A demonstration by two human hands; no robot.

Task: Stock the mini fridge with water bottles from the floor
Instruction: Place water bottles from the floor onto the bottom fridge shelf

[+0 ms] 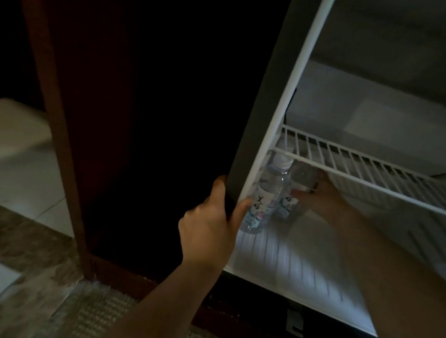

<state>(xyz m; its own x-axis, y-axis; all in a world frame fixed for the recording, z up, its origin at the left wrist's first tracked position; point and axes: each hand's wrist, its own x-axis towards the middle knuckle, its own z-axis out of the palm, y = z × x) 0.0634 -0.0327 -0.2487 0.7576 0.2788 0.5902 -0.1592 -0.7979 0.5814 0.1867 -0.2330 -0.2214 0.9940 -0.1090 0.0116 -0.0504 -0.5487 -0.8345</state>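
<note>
The mini fridge [316,270] stands open, its white interior lit. My left hand [213,222] grips the grey left edge of the fridge [258,133]. Two clear water bottles with white labels stand upright at the left of the bottom compartment. The front water bottle [262,200] has a white cap just under the wire shelf. My right hand [319,195] reaches deep inside and holds the rear water bottle [300,179], fingers curled round its side.
A white wire shelf [381,174] spans the fridge just above the bottles. A dark wooden cabinet panel [61,106] encloses the fridge on the left. Carpet [97,320] and pale floor tiles [0,154] lie in front and to the left.
</note>
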